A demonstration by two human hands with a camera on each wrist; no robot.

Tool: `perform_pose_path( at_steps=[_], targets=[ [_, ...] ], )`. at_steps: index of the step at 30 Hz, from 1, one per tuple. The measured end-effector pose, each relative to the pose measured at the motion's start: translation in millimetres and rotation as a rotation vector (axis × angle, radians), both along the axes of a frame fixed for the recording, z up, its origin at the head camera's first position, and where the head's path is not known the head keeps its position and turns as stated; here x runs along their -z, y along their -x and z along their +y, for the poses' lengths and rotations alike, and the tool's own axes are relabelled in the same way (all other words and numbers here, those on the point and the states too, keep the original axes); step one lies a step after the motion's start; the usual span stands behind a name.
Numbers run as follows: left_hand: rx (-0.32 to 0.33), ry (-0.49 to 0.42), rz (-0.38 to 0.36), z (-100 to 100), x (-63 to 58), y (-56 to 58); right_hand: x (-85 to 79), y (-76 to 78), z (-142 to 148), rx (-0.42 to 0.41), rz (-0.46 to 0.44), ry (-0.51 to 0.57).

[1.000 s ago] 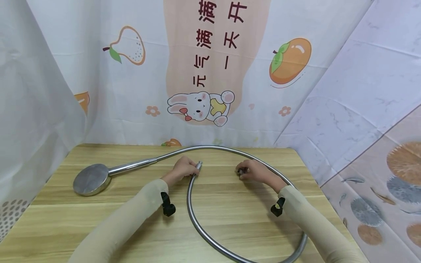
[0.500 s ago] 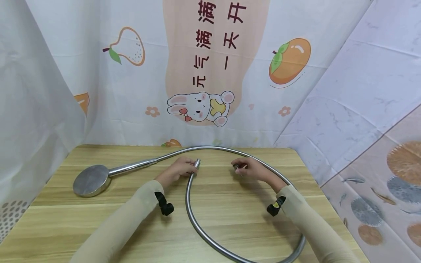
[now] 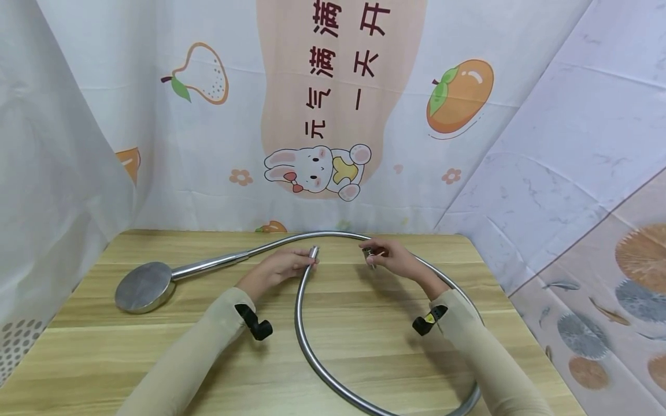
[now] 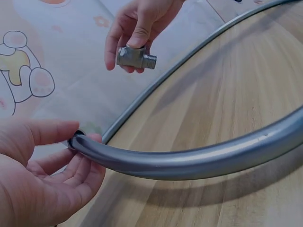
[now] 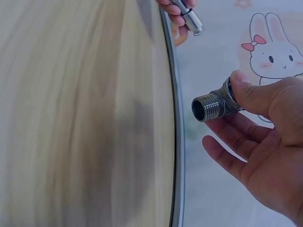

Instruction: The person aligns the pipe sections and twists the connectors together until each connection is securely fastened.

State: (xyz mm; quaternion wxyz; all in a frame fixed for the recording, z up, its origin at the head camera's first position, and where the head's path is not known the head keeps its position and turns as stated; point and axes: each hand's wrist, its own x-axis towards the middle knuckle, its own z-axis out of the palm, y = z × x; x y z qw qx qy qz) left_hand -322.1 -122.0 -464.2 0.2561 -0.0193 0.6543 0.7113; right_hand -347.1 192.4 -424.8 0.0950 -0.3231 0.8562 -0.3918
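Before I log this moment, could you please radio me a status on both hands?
Left hand gripping long silver-grey flexible hose near its tip. Right hand pinching small silver threaded metal fitting. Fitting and tip apart, nothing seen between them.

Below the right hand, which partly hides the metal fitting, the head view crops the looped hose.

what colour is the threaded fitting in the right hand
Silvery grey; the threaded fitting shows best in the right wrist view.

The right hand has moved the threaded metal fitting closer to the hose end.
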Motion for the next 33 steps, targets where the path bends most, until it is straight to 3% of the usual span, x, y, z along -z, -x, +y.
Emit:
perform_pose_path(
  at_steps=[12, 20, 27, 33],
  targets=[
    [0.019, -0.076, 0.006, -4, -9.1, 3.5, -8.5, 11.8, -18, 0.026, -0.044, 0.135],
    [0.078, -0.103, 0.038, -9, -21.7, 9.3, -22.5, 22.2, -21, 0.074, -0.11, 0.253],
    [0.121, -0.153, 0.098, -10, -26.1, 12.2, -34.7, 27.4, -25, 0.104, -0.053, 0.366],
    [0.108, -0.24, 0.118, -12, -30.2, 14.2, -39.5, 25.1, -32, 0.123, -0.051, 0.416]
  ],
)
